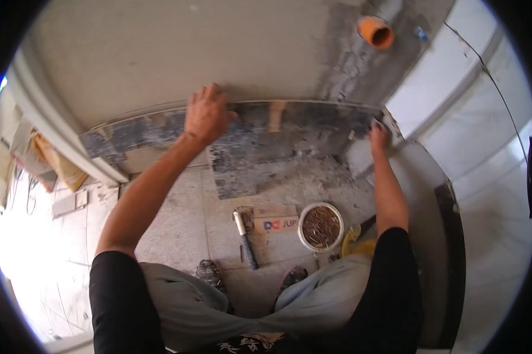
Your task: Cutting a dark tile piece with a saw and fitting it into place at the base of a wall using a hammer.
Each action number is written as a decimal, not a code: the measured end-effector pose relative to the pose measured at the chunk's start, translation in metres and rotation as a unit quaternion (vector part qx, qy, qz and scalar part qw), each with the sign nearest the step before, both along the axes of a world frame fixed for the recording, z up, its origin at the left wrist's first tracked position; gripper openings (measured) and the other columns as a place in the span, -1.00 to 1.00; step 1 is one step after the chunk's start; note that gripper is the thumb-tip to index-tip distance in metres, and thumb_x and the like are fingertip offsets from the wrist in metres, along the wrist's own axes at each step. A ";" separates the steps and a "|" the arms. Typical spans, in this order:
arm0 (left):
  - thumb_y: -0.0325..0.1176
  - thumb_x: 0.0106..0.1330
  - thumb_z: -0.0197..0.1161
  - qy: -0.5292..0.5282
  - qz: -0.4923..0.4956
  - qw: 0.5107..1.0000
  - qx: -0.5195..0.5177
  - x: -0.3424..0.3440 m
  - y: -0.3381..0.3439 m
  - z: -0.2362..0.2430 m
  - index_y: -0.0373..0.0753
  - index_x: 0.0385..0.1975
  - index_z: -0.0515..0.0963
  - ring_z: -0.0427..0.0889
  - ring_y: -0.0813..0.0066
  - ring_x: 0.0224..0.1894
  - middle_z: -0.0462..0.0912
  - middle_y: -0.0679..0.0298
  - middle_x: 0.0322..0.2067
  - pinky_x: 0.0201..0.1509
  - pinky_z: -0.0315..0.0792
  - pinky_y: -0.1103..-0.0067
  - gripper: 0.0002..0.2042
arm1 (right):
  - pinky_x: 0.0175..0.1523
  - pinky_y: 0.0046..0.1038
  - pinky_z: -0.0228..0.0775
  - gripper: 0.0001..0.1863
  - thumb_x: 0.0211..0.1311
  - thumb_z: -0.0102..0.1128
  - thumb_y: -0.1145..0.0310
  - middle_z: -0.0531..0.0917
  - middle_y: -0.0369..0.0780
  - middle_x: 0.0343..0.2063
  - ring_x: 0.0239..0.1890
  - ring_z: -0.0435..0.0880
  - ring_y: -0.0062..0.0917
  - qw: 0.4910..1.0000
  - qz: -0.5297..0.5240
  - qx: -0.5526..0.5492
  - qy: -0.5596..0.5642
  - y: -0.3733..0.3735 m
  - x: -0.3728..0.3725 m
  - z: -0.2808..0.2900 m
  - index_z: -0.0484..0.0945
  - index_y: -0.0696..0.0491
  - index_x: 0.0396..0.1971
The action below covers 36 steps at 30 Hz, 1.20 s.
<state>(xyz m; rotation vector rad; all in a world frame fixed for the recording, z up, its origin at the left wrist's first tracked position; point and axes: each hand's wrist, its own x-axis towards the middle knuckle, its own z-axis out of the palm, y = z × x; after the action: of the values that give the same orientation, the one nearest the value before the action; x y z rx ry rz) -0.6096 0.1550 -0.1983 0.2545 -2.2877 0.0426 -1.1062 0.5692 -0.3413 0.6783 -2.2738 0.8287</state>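
A long, dark, stained board (251, 118) runs along the foot of the grey wall. My left hand (207, 118) lies over its upper edge left of the middle, fingers stretched toward the wall and thumb apart. Near the board's right end my right hand (380, 137) is closed, its fingertips pinched together; what is between them, if anything, is too small to make out. On the floor in front of me lies a hammer (246, 242) with a dark grip. Beside it is a flat piece of printed cardboard (278, 223). A round white bucket (321, 227) holds many nails.
An orange pipe (377, 33) sticks out of the wall at upper right, with a small blue fitting (421, 33) nearby. Right of the bucket lies a yellow-handled tool (353, 239), partly hidden by my leg. White panels and a cable (484, 65) line the right. A door frame (71, 118) stands left.
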 end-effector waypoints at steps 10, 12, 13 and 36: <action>-0.27 0.20 0.31 -0.141 0.030 0.980 0.133 0.011 -0.007 0.006 -0.19 -0.23 0.45 0.63 0.04 -0.28 0.63 0.13 -0.36 -0.20 0.42 0.19 -0.76 | -0.16 -0.36 0.51 -0.54 0.31 0.09 0.08 0.57 -0.18 -0.17 -0.21 0.58 -0.40 0.886 0.041 -0.253 -0.387 -0.063 0.078 0.043 0.49 0.12 0.02; -0.27 0.23 0.27 -0.180 0.028 0.967 0.176 0.013 -0.001 0.020 -0.18 -0.21 0.44 0.66 0.01 -0.30 0.67 0.11 -0.41 -0.23 0.43 0.15 -0.77 | -0.17 -0.38 0.50 -0.55 0.31 0.09 0.06 0.58 -0.21 -0.20 -0.24 0.57 -0.42 0.898 0.056 -0.244 -0.362 -0.057 0.083 0.047 0.51 0.12 0.00; -0.28 0.24 0.26 -0.183 0.030 0.968 0.168 0.015 0.001 0.023 -0.19 -0.21 0.43 0.66 0.05 -0.33 0.66 0.11 -0.44 -0.26 0.44 0.22 -0.78 | -0.16 -0.39 0.49 -0.55 0.33 0.08 0.07 0.59 -0.20 -0.19 -0.26 0.56 -0.44 0.902 0.050 -0.235 -0.360 -0.059 0.083 0.050 0.52 0.11 0.03; -0.34 0.32 0.19 -0.289 0.012 0.847 0.445 0.135 -0.080 -0.121 -0.32 -0.13 0.57 0.32 0.66 -0.52 0.44 0.41 -0.60 -0.43 0.25 0.61 -0.78 | -0.15 -0.11 0.51 -0.30 0.12 0.25 0.10 0.46 0.06 -0.06 -0.12 0.59 -0.05 0.768 0.267 0.268 -0.517 -0.113 0.559 -0.109 0.24 0.17 0.17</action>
<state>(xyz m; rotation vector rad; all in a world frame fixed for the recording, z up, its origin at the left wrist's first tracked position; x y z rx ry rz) -0.4746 0.0745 -0.3197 0.8388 -2.7403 -1.0914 -0.5476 0.4563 -0.4501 1.4438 -3.4769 0.9356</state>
